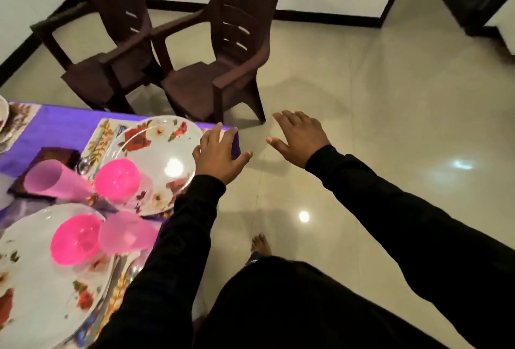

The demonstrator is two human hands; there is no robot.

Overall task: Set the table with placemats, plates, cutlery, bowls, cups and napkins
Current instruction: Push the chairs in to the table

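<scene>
Left hand (217,153) over table corner beside floral plate (156,159), fingers spread, holding nothing; right hand (299,137) off table edge, fingers wide, empty

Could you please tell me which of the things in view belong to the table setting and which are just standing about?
Part of the job:
- round white floral plates
- bright pink plastic bowls
- pale pink plastic cups
- floral placemat
- dark folded napkin
- purple tablecloth

Standing about:
- two dark brown plastic armchairs
- glossy tiled floor
</scene>
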